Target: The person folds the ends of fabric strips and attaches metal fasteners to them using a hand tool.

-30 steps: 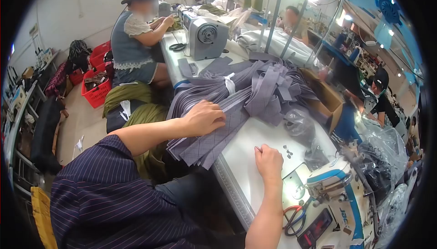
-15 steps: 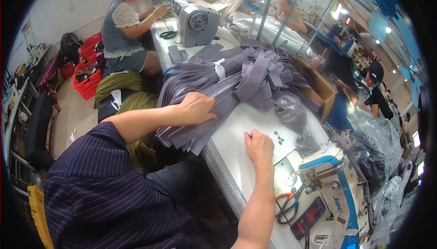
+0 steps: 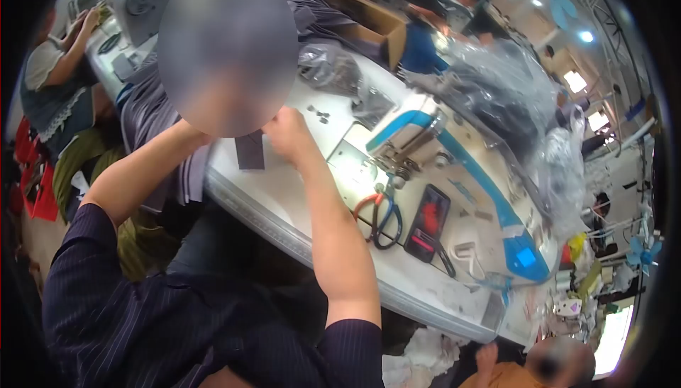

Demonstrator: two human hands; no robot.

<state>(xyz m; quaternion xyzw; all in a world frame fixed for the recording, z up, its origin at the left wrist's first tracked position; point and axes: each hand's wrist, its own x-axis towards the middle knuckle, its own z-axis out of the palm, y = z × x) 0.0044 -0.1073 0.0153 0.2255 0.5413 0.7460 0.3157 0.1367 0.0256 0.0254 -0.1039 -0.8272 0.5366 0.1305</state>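
Note:
A round blurred patch covers most of my left hand (image 3: 197,130); its fingers are hidden. Close by on the right, my right hand (image 3: 287,135) is partly visible with its fingers curled, and the fingertips run into the blur. Between the hands, the end of a dark grey fabric strip (image 3: 250,154) shows below the blur, over the white table. Whether either hand grips this strip is hidden. More grey-purple fabric strips (image 3: 151,101) lie in a pile by my left forearm and hang over the table edge.
A white-and-blue sewing machine (image 3: 408,129) stands right of my hands. Scissors (image 3: 378,219) and a phone (image 3: 428,223) lie in front of it. Small dark pieces (image 3: 319,114) and a clear plastic bag (image 3: 330,69) are behind. A co-worker (image 3: 60,76) sits far left.
The view has swung to the right. My left hand has left the top of the strip pile and come near my right hand. A single strip end now shows between them.

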